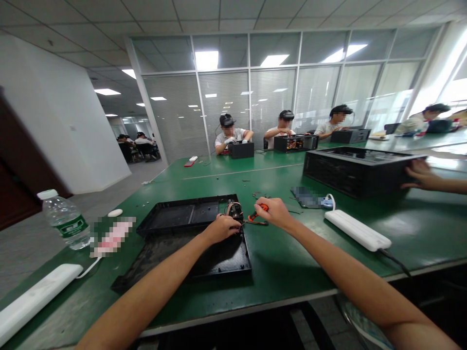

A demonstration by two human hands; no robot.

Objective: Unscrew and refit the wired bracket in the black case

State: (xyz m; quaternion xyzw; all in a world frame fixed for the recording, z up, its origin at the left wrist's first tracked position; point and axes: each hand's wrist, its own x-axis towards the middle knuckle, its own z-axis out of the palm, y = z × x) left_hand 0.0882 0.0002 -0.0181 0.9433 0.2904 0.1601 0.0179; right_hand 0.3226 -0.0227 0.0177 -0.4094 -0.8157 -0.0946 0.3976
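A black plastic casing (160, 257) lies open before me, with a second black panel (175, 217) behind it. At its back right corner sits a small dark part with wires (234, 208). Over that corner, my left hand (223, 229) is closed, its fingertips pinched by the wires; what exactly they grip is too small to make out. Just to the right, my right hand (272, 212) is wrapped round orange-and-black handled pliers (252, 216). The tool points left toward the wires, and its jaws are hard to see.
At left stand a water bottle (69, 221) and a white power strip (40, 296). Another white power strip (357, 229) and a blurred phone (306, 198) lie right. A co-worker's hand (421, 175) touches a large black case (346, 172). Several people work across the green table (277, 262).
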